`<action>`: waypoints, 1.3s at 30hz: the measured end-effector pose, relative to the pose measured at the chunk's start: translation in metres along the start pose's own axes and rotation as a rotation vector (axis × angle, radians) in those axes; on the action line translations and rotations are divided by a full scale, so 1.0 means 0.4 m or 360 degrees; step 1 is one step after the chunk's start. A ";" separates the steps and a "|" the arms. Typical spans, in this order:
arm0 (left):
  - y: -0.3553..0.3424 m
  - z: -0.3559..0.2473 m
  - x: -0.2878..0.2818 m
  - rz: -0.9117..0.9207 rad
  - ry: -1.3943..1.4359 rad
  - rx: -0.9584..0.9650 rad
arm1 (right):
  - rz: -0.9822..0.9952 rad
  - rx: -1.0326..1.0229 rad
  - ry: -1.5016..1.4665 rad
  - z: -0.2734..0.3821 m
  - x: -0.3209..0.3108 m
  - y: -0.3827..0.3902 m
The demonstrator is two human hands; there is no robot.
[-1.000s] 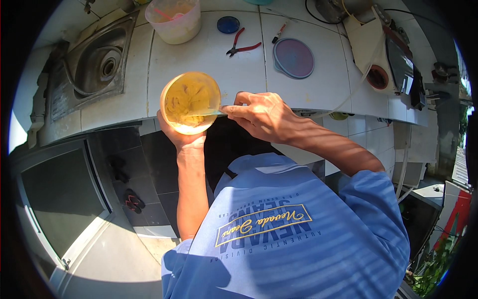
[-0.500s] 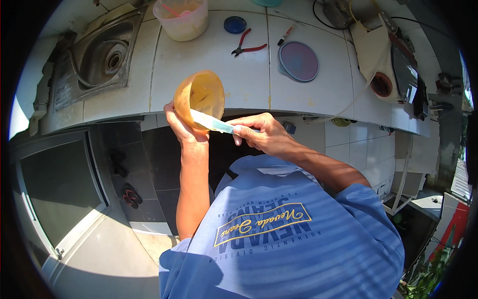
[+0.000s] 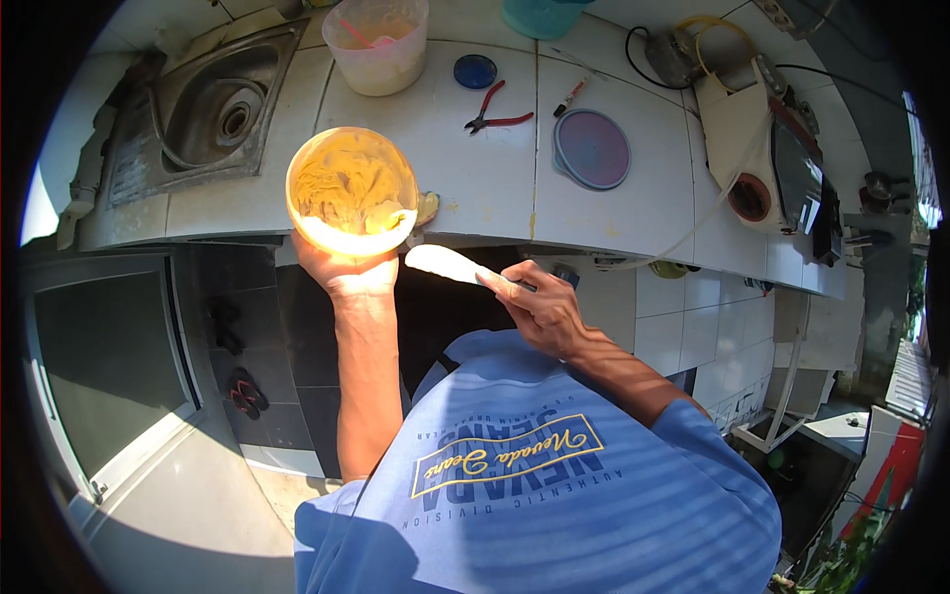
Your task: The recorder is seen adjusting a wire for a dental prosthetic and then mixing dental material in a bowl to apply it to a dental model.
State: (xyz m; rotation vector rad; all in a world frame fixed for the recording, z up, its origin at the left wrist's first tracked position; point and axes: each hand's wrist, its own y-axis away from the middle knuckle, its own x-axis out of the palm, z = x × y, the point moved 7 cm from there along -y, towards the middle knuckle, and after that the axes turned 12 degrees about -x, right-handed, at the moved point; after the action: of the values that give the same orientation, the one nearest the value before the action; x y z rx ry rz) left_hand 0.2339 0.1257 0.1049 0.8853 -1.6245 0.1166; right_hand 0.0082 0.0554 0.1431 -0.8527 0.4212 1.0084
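We have the bowl (image 3: 294, 188) in our left hand (image 3: 348, 271), by the front edge of the counter (image 3: 440, 188), and the spatula (image 3: 442, 264) in our right hand (image 3: 546, 309), to the right of the bowl and apart from it. On the counter beyond, we see the sink (image 3: 277, 84) at far left, the tub (image 3: 384, 77) right of it, then the small lid (image 3: 475, 71) with the pliers (image 3: 483, 122) before it, and farther right the marker (image 3: 567, 97) just behind the large lid (image 3: 594, 150). Sandals (image 3: 247, 393) lie on the floor to our left.

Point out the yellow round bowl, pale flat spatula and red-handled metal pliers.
Yellow round bowl (image 3: 293, 204), head view: left rim.
Pale flat spatula (image 3: 442, 263), head view: blade.
Red-handled metal pliers (image 3: 480, 123), head view: pivot.
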 end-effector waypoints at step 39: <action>0.107 -0.248 -0.407 -0.0378 0.0138 0.0080 | 0.0440 0.0647 -0.0448 -0.348 0.081 -0.175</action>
State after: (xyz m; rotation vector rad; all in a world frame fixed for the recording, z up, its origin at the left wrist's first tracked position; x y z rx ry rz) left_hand 0.2859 0.2856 0.0056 1.0906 -1.4305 0.0292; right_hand 0.0944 -0.0539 0.0654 -0.2850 0.4891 1.2241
